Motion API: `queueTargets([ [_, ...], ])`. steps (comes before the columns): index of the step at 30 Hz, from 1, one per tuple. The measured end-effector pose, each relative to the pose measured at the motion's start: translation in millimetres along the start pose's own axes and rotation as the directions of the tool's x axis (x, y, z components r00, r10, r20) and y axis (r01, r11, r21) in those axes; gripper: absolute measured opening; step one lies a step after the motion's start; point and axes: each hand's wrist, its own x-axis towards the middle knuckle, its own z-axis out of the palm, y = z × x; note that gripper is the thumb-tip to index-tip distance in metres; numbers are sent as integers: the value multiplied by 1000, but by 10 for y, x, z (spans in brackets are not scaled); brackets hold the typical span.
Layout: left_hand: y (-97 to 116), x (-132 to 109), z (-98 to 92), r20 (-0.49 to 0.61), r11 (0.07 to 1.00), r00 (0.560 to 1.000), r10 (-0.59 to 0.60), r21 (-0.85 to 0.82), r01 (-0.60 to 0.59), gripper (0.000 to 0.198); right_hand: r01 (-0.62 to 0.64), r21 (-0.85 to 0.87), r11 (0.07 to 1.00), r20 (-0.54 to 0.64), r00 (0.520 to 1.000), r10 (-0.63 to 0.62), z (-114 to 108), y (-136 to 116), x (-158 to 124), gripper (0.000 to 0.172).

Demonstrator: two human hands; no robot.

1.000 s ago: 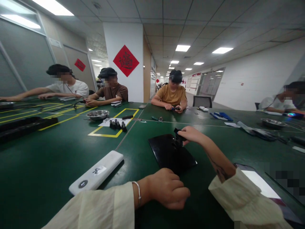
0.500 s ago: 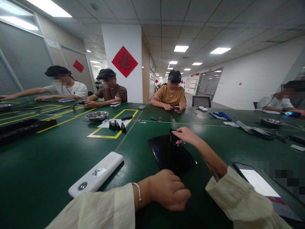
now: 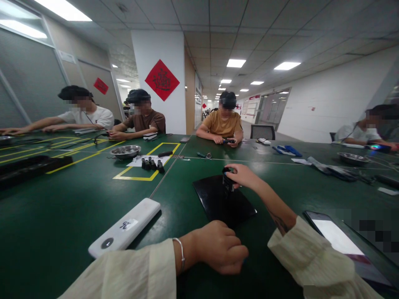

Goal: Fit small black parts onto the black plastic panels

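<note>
My right hand (image 3: 242, 176) grips a small black upright object (image 3: 227, 182) from above, its fingers on the top part. The object stands on a thin, slightly curved black sheet (image 3: 215, 197) that lies on the green table; its exact kind does not show. My left hand (image 3: 220, 248) is closed in a loose fist at the near side of the sheet, with a bangle on the wrist. No object shows in that fist, though its palm side is hidden.
A white power bank (image 3: 126, 228) lies left of my left hand, and a lit phone (image 3: 335, 234) at my right. Farther off are several black cylinders (image 3: 152, 165), a metal bowl (image 3: 125, 152) and a long black tray (image 3: 34, 170). Co-workers sit around the table.
Both hands keep nearly the same places. The right hand's fingers sit slightly differently around the top of the black object; the whole view has shifted a little.
</note>
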Motion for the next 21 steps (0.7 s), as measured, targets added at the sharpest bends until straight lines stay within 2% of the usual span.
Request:
queueTargets([
  [7,0,2,-2,-33,1000,999,-18,-9,18,11,102,-138,985,-16,994,-105,36,-24,-29,31],
  [13,0,11,0,-34,1000,999,-25,-16,24,11,150,-222,964,110,986,-128,124,-46,-59,35],
  [14,-3,14,1,-28,1000,999,-25,-14,24,11,175,-270,947,93,984,-155,119,-60,-58,35],
  [16,-13,21,5,-25,1000,999,-23,-10,22,12,221,-366,904,-16,970,-243,56,-127,-84,37],
  [18,-23,26,11,-23,1000,1000,-16,-10,15,13,299,-372,879,-168,909,-381,-84,-262,-191,39],
  [19,-27,28,13,-16,1000,1000,-10,-13,10,14,378,-327,866,-241,853,-463,-176,-353,-285,39],
  [21,-31,30,15,-4,1000,1000,-2,-20,2,14,587,-207,783,-354,701,-619,-374,-549,-543,42],
])
